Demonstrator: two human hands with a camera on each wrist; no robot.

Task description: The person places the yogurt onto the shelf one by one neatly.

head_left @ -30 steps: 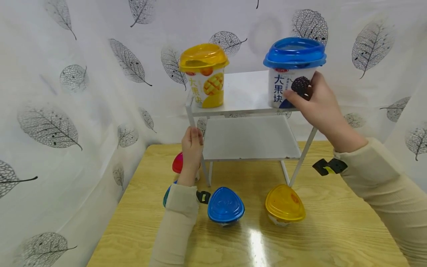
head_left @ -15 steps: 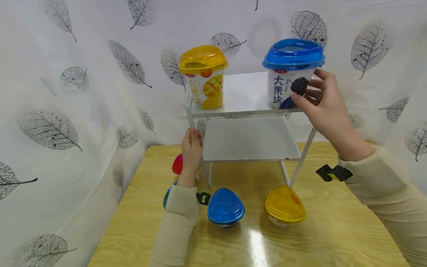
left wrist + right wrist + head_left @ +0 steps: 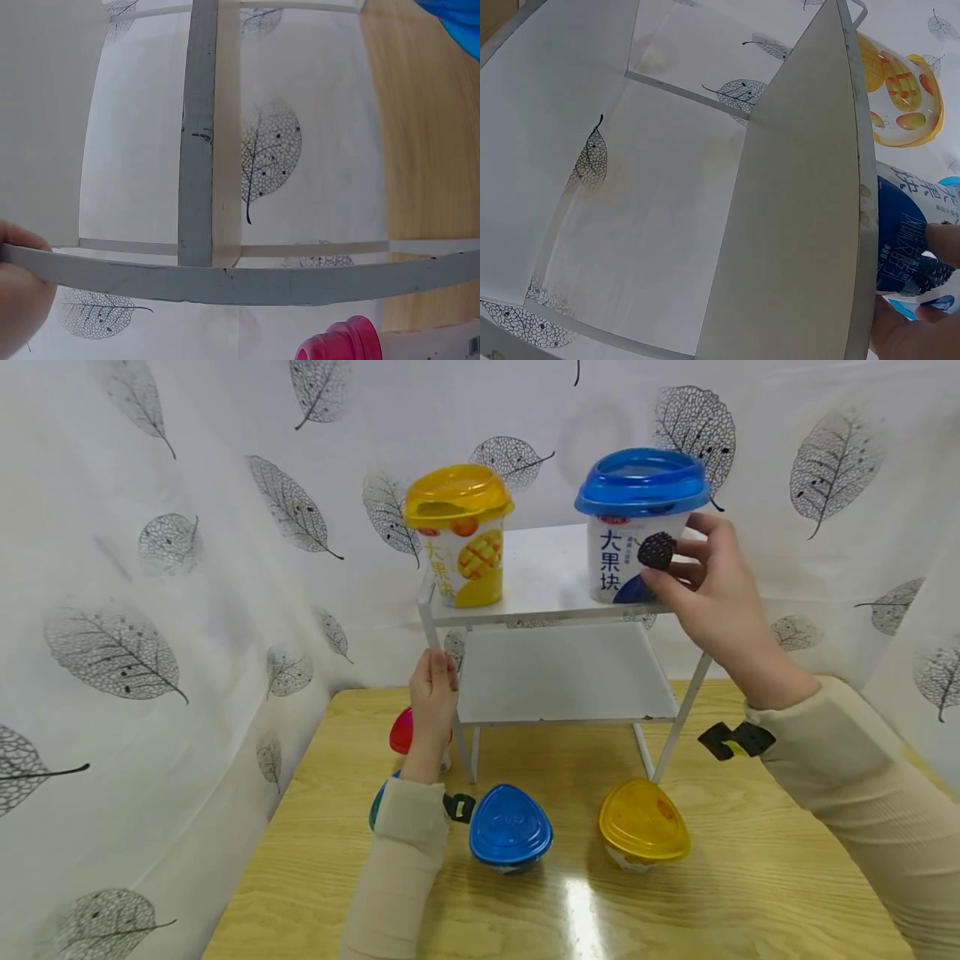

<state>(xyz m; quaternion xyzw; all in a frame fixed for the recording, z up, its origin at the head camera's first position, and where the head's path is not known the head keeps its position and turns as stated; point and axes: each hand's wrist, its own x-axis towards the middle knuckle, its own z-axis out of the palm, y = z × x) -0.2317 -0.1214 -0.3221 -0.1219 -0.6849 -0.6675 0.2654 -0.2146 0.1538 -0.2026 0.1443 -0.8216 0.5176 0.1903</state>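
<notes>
On the top shelf of a white two-tier rack (image 3: 542,564) stands a yogurt cup (image 3: 617,556) with a blue lid and a blackberry print. My right hand (image 3: 723,602) holds its right side, thumb on the front and fingers reaching behind. The same blackberry cup (image 3: 901,234) shows upright at the shelf's edge in the right wrist view. A yellow-lidded mango yogurt cup (image 3: 467,560) stands at the shelf's left end. My left hand (image 3: 432,689) grips the rack's front left leg, below the top shelf. That leg (image 3: 322,285) crosses the left wrist view.
On the wooden table (image 3: 517,918) stand a blue-lidded cup (image 3: 510,825) and a yellow-lidded cup (image 3: 643,820) before the rack. A pink-lidded cup (image 3: 401,732) and a teal-lidded one (image 3: 377,806) are partly hidden by my left arm. A leaf-patterned curtain (image 3: 180,635) surrounds the table.
My right hand loosened slightly on the blackberry cup, then closed in again. The cup has shifted a little left along the top shelf with it. My left hand stays on the leg.
</notes>
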